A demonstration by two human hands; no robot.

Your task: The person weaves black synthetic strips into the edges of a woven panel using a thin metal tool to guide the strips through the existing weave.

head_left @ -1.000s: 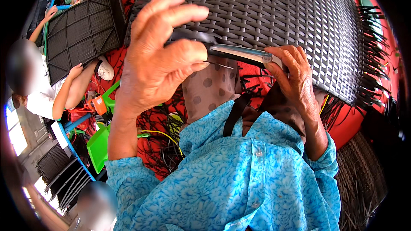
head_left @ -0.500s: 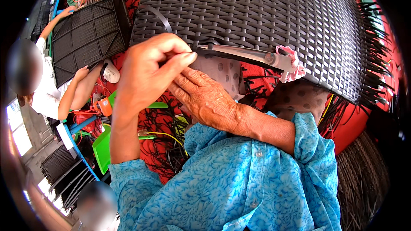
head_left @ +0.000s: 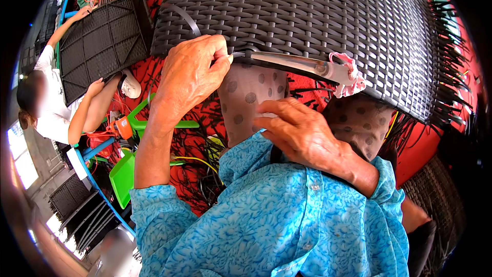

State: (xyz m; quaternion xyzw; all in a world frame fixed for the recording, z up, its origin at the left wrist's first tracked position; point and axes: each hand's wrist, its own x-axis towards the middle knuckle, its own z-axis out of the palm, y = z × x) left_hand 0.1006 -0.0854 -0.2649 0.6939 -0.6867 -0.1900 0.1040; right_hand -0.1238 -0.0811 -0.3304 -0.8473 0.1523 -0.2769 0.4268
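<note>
My left hand [head_left: 192,74] is closed in a pinch at the near left edge of a dark woven panel [head_left: 302,10]. A flat dark plastic strip [head_left: 187,18] arcs from the weave into that hand. My right hand [head_left: 302,131] hovers above my lap, its fingers stretched forward and holding nothing. Along the panel's near edge lies a long, flat metal tool [head_left: 292,61], with pink-and-white cloth [head_left: 349,75] wrapped round its right end. Its left end meets the weave beside my left fingertips; whether it is tucked under the strands, I cannot tell.
Loose strip ends [head_left: 451,72] bristle from the panel's right side. On the left, another person's hand [head_left: 96,87] rests at a dark woven piece [head_left: 102,46]. A green dustpan [head_left: 123,177] and an orange-and-green tool [head_left: 125,127] lie on the red floor among scattered strips.
My right hand has drawn back toward my lap, away from my left hand, and its fingers have spread. My left hand has shifted slightly and turned, still pinching at the edge.
</note>
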